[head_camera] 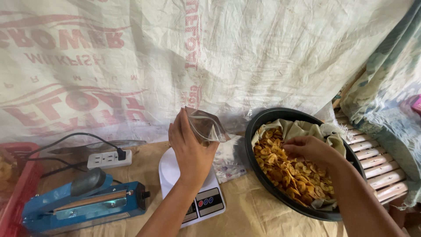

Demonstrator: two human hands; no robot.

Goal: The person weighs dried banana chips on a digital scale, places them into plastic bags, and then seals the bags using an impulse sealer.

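Observation:
My left hand holds a small clear plastic bag up above a white kitchen scale. My right hand reaches into a round black basin lined with a pale cloth. Its fingers are down among yellow-brown fried chips that fill the basin; whether it has pinched any chips is hidden by the fingers. The bag looks empty and its mouth points toward the basin.
A blue heat sealer sits at the left front, a white power strip with a black plug behind it, a red basket at far left. A printed white sack cloth hangs behind; a slatted bench lies right.

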